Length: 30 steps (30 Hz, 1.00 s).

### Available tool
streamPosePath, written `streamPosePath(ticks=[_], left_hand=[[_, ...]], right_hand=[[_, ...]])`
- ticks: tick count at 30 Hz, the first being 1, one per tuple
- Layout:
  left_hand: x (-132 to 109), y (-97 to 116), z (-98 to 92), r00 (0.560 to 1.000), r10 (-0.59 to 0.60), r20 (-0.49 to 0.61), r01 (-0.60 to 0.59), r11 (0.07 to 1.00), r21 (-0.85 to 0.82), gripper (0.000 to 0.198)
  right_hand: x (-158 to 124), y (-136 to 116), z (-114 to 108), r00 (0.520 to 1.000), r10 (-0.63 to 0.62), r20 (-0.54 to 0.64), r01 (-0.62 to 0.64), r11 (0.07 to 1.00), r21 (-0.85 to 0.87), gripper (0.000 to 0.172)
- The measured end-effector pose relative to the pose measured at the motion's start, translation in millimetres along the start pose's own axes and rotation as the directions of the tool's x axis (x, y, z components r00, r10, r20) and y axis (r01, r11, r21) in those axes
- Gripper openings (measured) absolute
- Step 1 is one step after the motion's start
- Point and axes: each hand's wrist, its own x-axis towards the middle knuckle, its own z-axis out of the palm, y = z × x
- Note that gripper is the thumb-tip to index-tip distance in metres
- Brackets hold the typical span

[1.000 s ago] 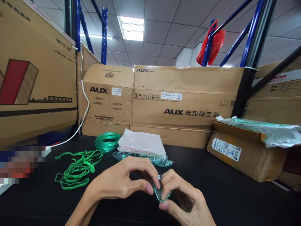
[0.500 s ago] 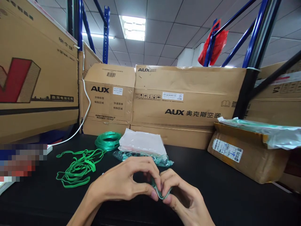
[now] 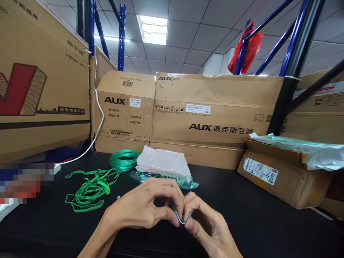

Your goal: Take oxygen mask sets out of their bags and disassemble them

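Observation:
Both hands meet low in the middle of the head view, pinching one small bent greenish strip with a shiny edge (image 3: 182, 221). It curves down into a U between the fingertips; most of it is hidden. My left hand (image 3: 147, 206) is closed on its left side, thumb below and fingers arched above. On the other side, my right hand (image 3: 205, 216) grips it between thumb and curled fingers. Behind the hands lies a clear bag with teal parts (image 3: 163, 180), under a white packet (image 3: 162, 161). A tiny pale piece (image 3: 118, 197) rests by the left wrist.
Left of the hands are a tangle of flat green band (image 3: 103, 187) and a coil of green tubing (image 3: 122, 165) on the black tabletop (image 3: 263, 222). Cardboard panels (image 3: 215, 139) stand along the back. An open carton (image 3: 285, 179) sits right, and a white cable (image 3: 100, 122) hangs left.
The hands shift very slightly up, and the right hand a little left. Both keep their pinch on the strip, whose bend looks slightly tighter. The view itself moves slightly.

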Motion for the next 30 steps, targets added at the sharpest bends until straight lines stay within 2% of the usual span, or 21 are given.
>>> streamPosePath(ticks=[2, 5, 8, 11, 15, 18, 20, 23, 26, 30], left_hand=[[-0.2, -1.2, 0.2, 0.999, -0.043, -0.002, 0.043, 0.999, 0.022, 0.011], [-1.3, -2.1, 1.1, 0.994, -0.112, -0.003, 0.112, 0.991, 0.077, 0.013], [-0.8, -1.5, 2.9, 0.987, -0.16, 0.011, 0.158, 0.978, 0.133, 0.02], [3.9, -0.4, 5.4, 0.983, -0.176, -0.043, 0.181, 0.969, 0.166, 0.027], [11.8, 1.3, 9.3, 0.975, -0.12, -0.184, 0.152, 0.974, 0.169, 0.028], [13.7, 2.7, 12.0, 0.977, -0.119, -0.177, 0.149, 0.975, 0.165, 0.024], [12.1, 2.7, 10.3, 0.976, -0.147, -0.162, 0.179, 0.961, 0.209, 0.025], [2.4, -0.8, -5.5, 0.964, -0.209, -0.165, 0.252, 0.916, 0.311, 0.026], [-22.2, -11.4, -38.9, 0.932, -0.305, -0.197, 0.362, 0.828, 0.429, 0.026], [-73.1, -36.4, -89.0, 0.83, -0.484, -0.276, 0.543, 0.594, 0.593, 0.032]], right_hand=[[0.4, 3.7, 0.4, 0.999, -0.018, -0.038, 0.019, 0.999, 0.038, 0.025], [1.2, 11.7, 2.3, 0.983, -0.056, -0.173, 0.063, 0.998, 0.031, 0.015], [2.9, 19.1, 4.5, 0.947, -0.112, -0.3, 0.09, 0.992, -0.085, 0.023], [4.2, 24.7, 5.2, 0.91, -0.2, -0.364, 0.11, 0.961, -0.252, 0.021], [5.5, 32.8, 3.9, 0.898, -0.302, -0.319, 0.106, 0.854, -0.51, 0.034], [7.6, 38.9, 4.0, 0.905, -0.351, -0.24, 0.13, 0.765, -0.63, 0.044], [9.4, 41.0, 4.8, 0.919, -0.336, -0.207, 0.13, 0.754, -0.644, 0.043], [11.2, 40.4, 5.4, 0.929, -0.314, -0.197, 0.123, 0.761, -0.637, 0.036], [11.0, 38.4, 4.8, 0.929, -0.278, -0.243, 0.064, 0.769, -0.636, 0.031], [10.3, 36.7, 5.0, 0.925, -0.252, -0.285, 0.023, 0.785, -0.619, 0.03]])
